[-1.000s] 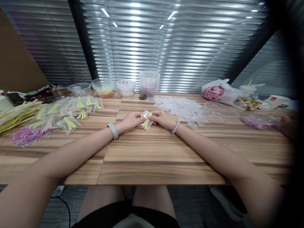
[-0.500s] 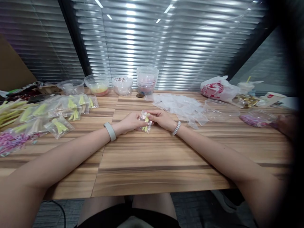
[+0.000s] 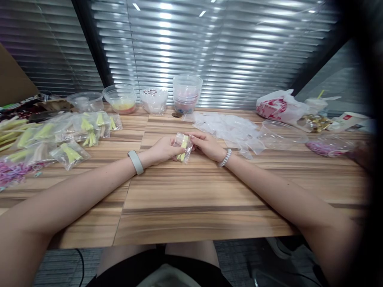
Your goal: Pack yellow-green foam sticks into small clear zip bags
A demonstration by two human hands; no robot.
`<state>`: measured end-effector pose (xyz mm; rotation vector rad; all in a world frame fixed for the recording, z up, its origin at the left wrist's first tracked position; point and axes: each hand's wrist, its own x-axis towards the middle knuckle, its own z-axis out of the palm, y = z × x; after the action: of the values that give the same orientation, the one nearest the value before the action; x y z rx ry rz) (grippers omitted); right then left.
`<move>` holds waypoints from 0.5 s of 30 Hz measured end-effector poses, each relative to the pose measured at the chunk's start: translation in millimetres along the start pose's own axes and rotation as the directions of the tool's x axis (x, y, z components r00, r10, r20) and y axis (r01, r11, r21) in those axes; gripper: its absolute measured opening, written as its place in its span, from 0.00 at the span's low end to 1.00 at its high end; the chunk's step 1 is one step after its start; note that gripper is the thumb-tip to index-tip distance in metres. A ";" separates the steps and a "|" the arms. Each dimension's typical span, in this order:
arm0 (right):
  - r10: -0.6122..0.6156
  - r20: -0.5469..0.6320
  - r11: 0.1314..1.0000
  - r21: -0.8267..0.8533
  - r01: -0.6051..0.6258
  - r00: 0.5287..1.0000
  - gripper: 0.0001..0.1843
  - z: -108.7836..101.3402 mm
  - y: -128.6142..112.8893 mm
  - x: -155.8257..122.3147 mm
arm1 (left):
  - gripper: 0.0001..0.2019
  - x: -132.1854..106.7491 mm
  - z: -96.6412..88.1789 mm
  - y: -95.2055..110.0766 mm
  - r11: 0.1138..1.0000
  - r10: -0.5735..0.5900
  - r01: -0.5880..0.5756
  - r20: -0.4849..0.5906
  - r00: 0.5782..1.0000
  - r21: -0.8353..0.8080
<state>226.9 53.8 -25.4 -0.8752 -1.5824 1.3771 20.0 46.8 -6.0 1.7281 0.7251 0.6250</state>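
A small clear plastic bag [image 3: 183, 147] with pale yellow-green strips inside is held between my hands over the middle of the table. My left hand [image 3: 163, 151] grips its left and lower side, the thumb lying across the front. At the bag's upper right edge, my right hand [image 3: 208, 146] has its fingers closed in a pinch. Just beyond my right hand lies a spread of flat translucent bags [image 3: 229, 129]. Off to the left are several filled bags, the nearest one [image 3: 70, 153] holding a yellow-green bundle.
Along the back stand a tub with yellow and red contents [image 3: 121, 99], a lidded tub [image 3: 154, 101] and a stack of clear tubs [image 3: 187, 93]. Pink and purple bands [image 3: 18, 173] lie far left. At right are a plastic carrier bag [image 3: 281, 107] and another person's blurred hand [image 3: 362, 155].
My right fingers have moved from the front of the small bag to its upper right edge, so more of the bag shows. The whole view has shifted slightly.
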 end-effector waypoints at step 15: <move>-0.064 -0.034 0.972 -0.229 0.054 0.997 0.22 0.2 0.1 -2.2 | 0.21 -1.7 6.1 -3.3 0.974 -0.016 -0.033 -0.209 0.978 -0.225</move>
<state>227.5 51.8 -25.8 -0.9773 -1.7442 1.1432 22.8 42.4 -10.8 1.4682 0.7607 0.8722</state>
